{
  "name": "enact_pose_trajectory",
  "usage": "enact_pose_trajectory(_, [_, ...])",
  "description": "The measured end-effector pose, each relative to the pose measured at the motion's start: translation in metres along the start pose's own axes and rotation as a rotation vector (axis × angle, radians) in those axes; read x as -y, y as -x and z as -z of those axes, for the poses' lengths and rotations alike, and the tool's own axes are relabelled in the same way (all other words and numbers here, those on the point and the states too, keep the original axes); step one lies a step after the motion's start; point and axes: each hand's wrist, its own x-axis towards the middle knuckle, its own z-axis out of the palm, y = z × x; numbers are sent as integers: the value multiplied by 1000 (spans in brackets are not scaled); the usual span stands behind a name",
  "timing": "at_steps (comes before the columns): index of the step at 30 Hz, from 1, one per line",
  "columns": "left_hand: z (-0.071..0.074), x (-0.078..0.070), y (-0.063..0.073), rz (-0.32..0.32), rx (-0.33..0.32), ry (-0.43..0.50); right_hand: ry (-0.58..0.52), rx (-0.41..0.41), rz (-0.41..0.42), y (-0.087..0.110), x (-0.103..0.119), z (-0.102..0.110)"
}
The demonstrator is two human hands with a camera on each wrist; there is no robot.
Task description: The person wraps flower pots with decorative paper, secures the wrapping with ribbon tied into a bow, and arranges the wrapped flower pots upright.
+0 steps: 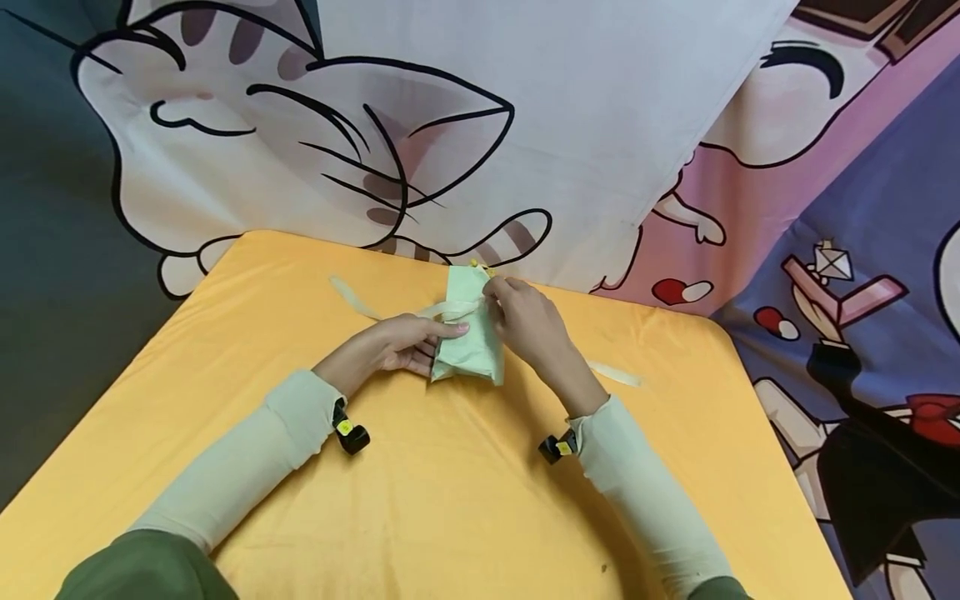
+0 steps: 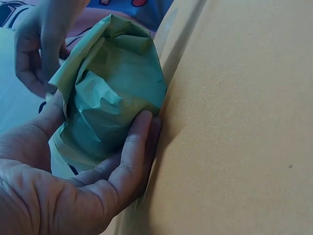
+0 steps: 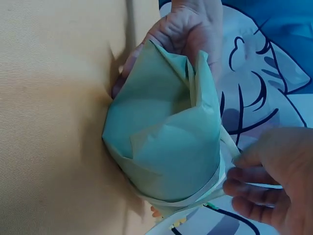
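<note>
- Head view: a pale green paper bundle [image 1: 468,333] lies on the desk [image 1: 450,500], which is covered in an orange cloth, near the desk's far edge.
- The left hand [image 1: 401,342] lies beside the bundle on its left, fingers reaching along its side and touching it.
- The right hand [image 1: 525,321] sits at the bundle's upper right, its fingertips pinching a cream ribbon [image 1: 450,310] that crosses the paper.
- One ribbon tail [image 1: 352,297] trails off to the left on the cloth; another strip [image 1: 615,372] lies to the right of the right wrist.
- A cloth with a cartoon cat [image 1: 300,142] hangs behind the desk.
- Left wrist view: the left hand [image 2: 73,181] cups the green bundle [image 2: 112,98] from below, fingers [image 2: 137,147] curled round its lower edge, against the orange cloth [image 2: 234,122]. The grip is wrapped on the paper.
- The right hand [image 2: 39,49] shows at the upper left, beside the bundle's top, fingers bent.
- Right wrist view: the bundle [image 3: 166,142] stands with its folded paper points towards the left hand [image 3: 186,29], which holds it from behind.
- The ribbon [image 3: 215,181] bands the bundle near its wide end.
- The right hand [image 3: 269,181] pinches the ribbon just beside the bundle, fingers pressed together on it.
</note>
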Motion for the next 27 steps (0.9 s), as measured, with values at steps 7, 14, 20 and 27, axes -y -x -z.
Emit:
enact_pose_trajectory(7, [0,2,-2,3,8,10,-159,109,-17,0,-10,-4])
enact_pose_trajectory(14, [3,1,-1,9,-6,6,-321,190,-62,-7,-20,-3])
enact_pose_trajectory(20, [4,1,-1,8,8,18,-359,228,12,-13,-29,-4])
enact_pose_trajectory(27, [6,1,0,16,25,27,-166,99,263,-12,-40,-17])
